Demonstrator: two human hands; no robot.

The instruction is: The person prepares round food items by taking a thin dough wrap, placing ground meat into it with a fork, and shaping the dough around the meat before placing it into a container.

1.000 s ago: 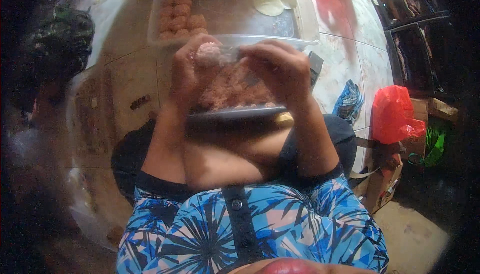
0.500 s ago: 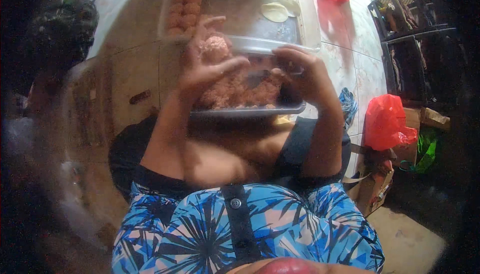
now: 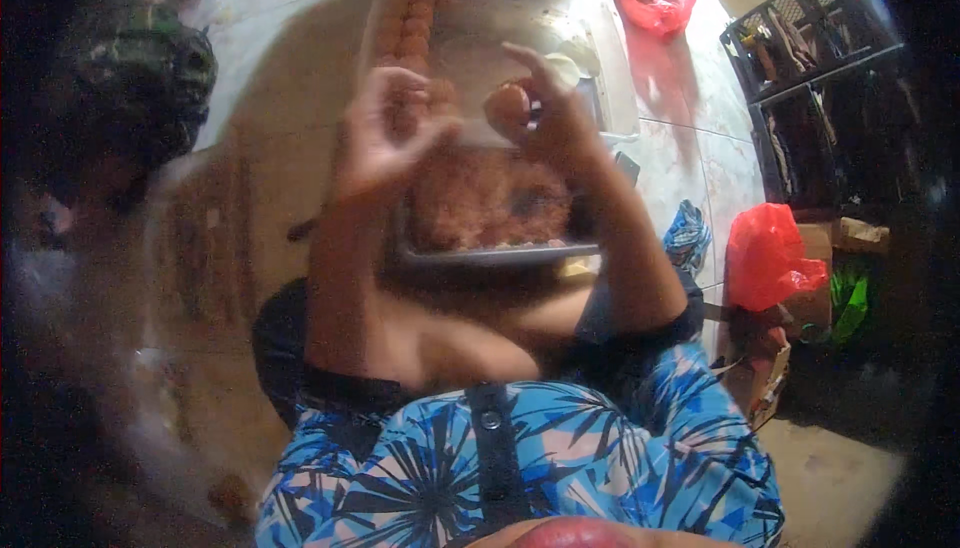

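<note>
right hand (image 3: 562, 118) grasps a reddish ball (image 3: 508, 106) above the clear container (image 3: 621, 78); left hand (image 3: 395, 138) is curled and blurred, its hold cannot be told; reddish mixture (image 3: 465, 203) lies in the near tray (image 3: 500, 257).

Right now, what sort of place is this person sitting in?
Probably a room in someone's home, with food set out low: a gray tray of reddish-brown mixture, a clear tub with rows of balls, and pale tiles that look like a floor.
</note>
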